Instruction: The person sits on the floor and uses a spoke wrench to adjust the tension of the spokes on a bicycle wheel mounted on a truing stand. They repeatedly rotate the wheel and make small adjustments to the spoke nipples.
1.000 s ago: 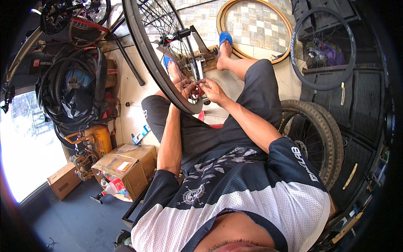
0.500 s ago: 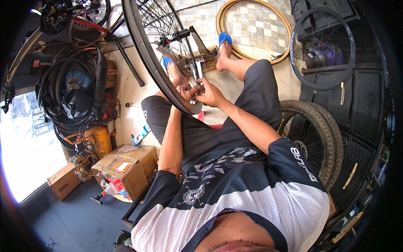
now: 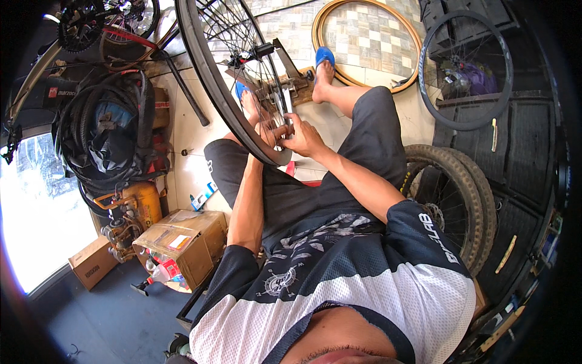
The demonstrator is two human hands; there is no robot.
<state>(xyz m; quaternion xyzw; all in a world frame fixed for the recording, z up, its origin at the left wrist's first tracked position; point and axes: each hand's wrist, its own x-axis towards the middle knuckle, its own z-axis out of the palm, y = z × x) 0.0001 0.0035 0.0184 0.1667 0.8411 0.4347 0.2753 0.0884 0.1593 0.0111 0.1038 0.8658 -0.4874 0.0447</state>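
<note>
A black bicycle wheel point(image 3: 209, 73) stands upright before me in a truing stand point(image 3: 303, 88) with a wooden base. Through the spokes near the lower rim reaches my left hand point(image 3: 271, 131), its fingers closed and partly hidden by rim and spokes. On the right side of the same stretch of rim, my right hand point(image 3: 305, 139) has its thumb and fingers closed together beside the spokes. The two hands' fingertips nearly meet. Whatever small part lies between them is too small to make out.
Tan tyres point(image 3: 418, 36) lie on the tiled floor ahead. To the right are another wheel point(image 3: 424, 79) and knobby-tyred wheels point(image 3: 479, 200). On the left stand hanging black tyres point(image 3: 66, 133), a yellow compressor point(image 3: 142, 203) and a cardboard box point(image 3: 206, 239) with bottles.
My fingers have shifted very slightly at the lower rim. The wheel and stand look the same.
</note>
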